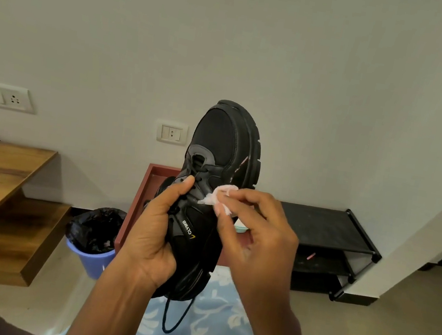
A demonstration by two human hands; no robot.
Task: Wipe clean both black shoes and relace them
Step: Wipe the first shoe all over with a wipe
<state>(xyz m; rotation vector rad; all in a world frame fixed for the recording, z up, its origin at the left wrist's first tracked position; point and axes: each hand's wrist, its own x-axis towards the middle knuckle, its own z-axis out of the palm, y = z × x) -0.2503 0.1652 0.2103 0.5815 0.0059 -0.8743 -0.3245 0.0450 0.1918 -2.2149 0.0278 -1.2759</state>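
The black shoe is up in the air in front of me, toe pointing up and away, heel down toward my lap, so its long axis runs nearly upright with a slight lean to the right. My left grip wraps the lace side from the left, fingers curled round the shoe and the thumb pressed onto the laced throat. My right grip pinches a pale pink wipe against the side panel at mid-length. A pinkish streak lies just above the wipe, toward the toe beside the sole's edge, so I judge the next stroke should run upward along the shoe. A loose lace hangs below the heel over the floral rug. Behind stand a red tray, a lined bin and a black shoe rack.
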